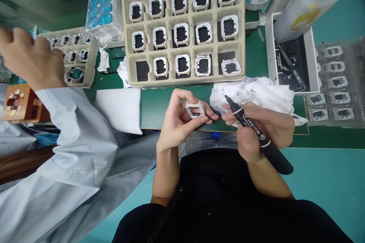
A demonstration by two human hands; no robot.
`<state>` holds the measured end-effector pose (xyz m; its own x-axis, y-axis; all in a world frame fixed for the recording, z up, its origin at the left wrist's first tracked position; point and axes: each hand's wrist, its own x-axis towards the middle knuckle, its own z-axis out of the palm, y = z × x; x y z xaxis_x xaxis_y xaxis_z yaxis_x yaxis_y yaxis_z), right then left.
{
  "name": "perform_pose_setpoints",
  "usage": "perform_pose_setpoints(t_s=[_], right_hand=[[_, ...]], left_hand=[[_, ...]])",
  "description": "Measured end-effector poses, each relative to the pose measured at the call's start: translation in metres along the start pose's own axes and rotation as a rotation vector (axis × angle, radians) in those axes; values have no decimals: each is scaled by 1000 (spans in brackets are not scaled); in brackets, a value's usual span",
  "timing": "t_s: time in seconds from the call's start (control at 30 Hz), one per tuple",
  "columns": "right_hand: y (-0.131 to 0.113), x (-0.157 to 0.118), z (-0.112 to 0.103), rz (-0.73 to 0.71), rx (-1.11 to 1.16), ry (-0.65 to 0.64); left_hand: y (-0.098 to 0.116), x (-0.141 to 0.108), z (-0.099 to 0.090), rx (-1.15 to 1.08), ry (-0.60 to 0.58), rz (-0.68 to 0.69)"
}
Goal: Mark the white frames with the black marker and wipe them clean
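Note:
Between the thumb and fingers of my left hand (pixel 176 123) is a white watch case frame (pixel 195 110), tilted, its opening facing up toward me. My right hand (pixel 265 129) grips a black marker pen (pixel 253 125), uncapped, its dark tip pointing up and left. The tip is apart from the frame, off to its right. Just beyond my hands stands a moulded pulp tray (pixel 185 47) with rows of similar white frames, one to a compartment. Its front left compartment (pixel 142 71) holds no frame.
Crumpled white cloth (pixel 253 93) lies beside my right hand. A white box (pixel 315 57) with tools and clear trays of frames (pixel 339 83) are at right. At left, a co-worker's hand (pixel 37 59) reaches over a second tray (pixel 90 60); a white foam sheet (pixel 119 108) lies nearby.

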<state>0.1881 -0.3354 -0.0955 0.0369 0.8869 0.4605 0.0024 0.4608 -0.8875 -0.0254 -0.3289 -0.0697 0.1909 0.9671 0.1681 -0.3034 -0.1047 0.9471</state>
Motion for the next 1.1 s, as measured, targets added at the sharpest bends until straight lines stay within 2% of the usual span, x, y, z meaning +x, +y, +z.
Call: perform_pose_setpoints(t_s=[0.13,0.27,0.37,0.47,0.6,0.87,1.1], right_hand=[[-11,7,6,-125,-70,-13],[-15,9,19,-154,-36,142],[-18,11,27,-177,16,196],[-23,12,32,-137,4,192],[-22,9,38,-79,-18,176],[-12,10,42,-116,-91,149],[-13,9,41,-96,-96,130]], left_hand=[[-3,-2,0,0,25,-8],[-5,-5,-1,3,21,-8],[-7,-7,-4,13,-18,-12],[-10,-7,-7,51,-47,0],[-13,-8,-7,156,-28,24],[-17,-12,5,327,50,41],[-16,-16,6,381,76,29]])
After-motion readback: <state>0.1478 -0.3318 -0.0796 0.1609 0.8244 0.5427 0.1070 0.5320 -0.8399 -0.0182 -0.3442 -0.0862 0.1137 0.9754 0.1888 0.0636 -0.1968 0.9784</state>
